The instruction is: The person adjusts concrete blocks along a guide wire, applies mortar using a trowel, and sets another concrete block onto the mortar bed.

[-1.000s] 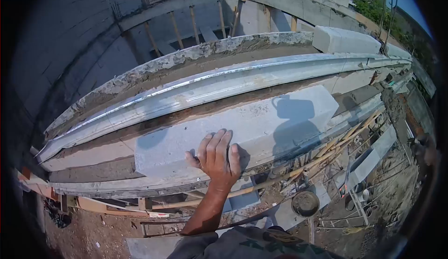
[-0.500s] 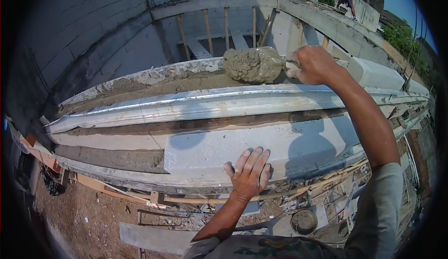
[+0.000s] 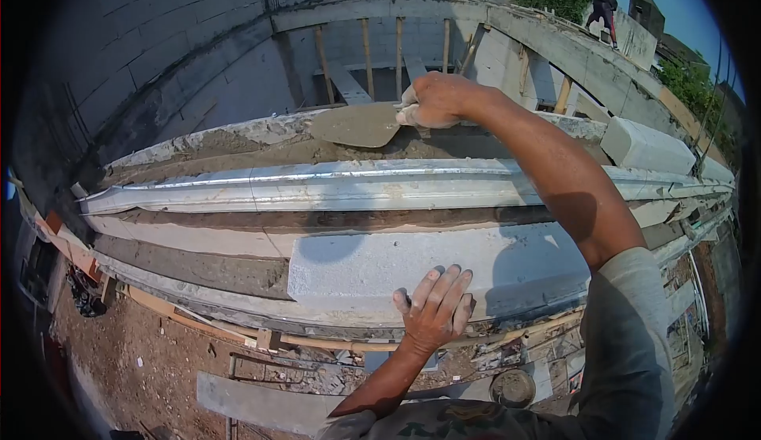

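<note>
My right hand (image 3: 434, 101) is wrapped round the handle of a trowel (image 3: 357, 125), whose blade lies over wet mortar (image 3: 277, 153) on top of the wall. Grey mortar coats the blade; its handle is mostly hidden by my fingers. Below, my left hand (image 3: 434, 307) rests with fingers spread on the front face of a white block (image 3: 388, 262). A long pale moulding (image 3: 309, 188) runs between the mortar bed and this block.
Another white block (image 3: 646, 148) sits on the wall at the right. A person (image 3: 604, 16) bends over on the far wall. Down below are a bucket (image 3: 514, 388), a grey plank (image 3: 261, 403) and wooden poles. Thin rods stand upright at the right edge.
My right hand and the trowel have moved left. The thick heap of mortar on the blade is gone, leaving it nearly flat. My left hand remains on the block.
</note>
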A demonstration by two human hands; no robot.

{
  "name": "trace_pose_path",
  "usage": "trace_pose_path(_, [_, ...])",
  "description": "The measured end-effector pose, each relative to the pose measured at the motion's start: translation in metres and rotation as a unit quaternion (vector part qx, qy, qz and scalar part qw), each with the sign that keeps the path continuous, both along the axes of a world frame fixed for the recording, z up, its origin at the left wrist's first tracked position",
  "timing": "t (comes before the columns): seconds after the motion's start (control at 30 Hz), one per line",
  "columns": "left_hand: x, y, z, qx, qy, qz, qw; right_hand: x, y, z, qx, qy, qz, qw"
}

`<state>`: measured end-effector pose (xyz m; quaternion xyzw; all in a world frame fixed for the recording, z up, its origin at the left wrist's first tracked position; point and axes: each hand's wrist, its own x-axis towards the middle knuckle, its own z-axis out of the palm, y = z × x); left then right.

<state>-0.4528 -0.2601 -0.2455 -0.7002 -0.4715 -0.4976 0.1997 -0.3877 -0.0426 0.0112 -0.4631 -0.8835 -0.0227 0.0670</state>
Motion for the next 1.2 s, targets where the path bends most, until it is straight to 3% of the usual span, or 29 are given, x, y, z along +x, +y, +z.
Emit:
trace_pose_path(0.07, [0.001,0.0,0.0,-0.002,0.005,0.002,1.0,-0.026,-0.012,0.009,-0.107,-0.023,-0.046,0.993])
trace_pose_path(0.17, [0.0,-0.001,-0.002,-0.012,0.011,0.003,1.0,-0.026,-0.003,0.008,-0.166,-0.119,-0.108,0.973])
trace_pose_path(0.27, [-0.001,-0.001,-0.002,-0.011,0.012,-0.004,1.0,0.031,0.002,0.01,-0.184,-0.087,-0.133,0.97])
trace_pose_path(0.4, [-0.002,0.0,-0.001,-0.006,0.018,-0.005,1.0,0.125,-0.025,0.018,-0.197,-0.002,-0.275,0.941])
trace_pose_path(0.57, [-0.003,0.0,0.0,-0.007,0.03,-0.005,1.0,0.226,-0.035,0.006,-0.238,0.069,-0.316,0.916])
trace_pose_path(0.67, [-0.002,-0.001,-0.004,-0.018,0.014,-0.014,1.0,0.258,-0.055,0.01,-0.204,0.074,-0.381,0.899])
trace_pose_path(0.93, [-0.003,-0.001,-0.008,-0.029,0.03,-0.01,0.999,0.341,-0.067,0.026,0.071,0.039,-0.388,0.918])
trace_pose_path(0.97, [-0.003,-0.001,-0.006,-0.029,0.038,-0.006,0.999,0.344,-0.078,0.038,0.034,0.025,-0.379,0.924])
trace_pose_path(1.07, [-0.003,0.0,-0.007,-0.015,0.034,-0.006,0.999,0.359,-0.121,0.051,0.037,0.111,-0.34,0.933])
trace_pose_path(1.2, [-0.001,0.001,-0.007,-0.006,0.04,0.014,0.999,0.39,-0.185,0.025,0.083,0.258,-0.379,0.885])
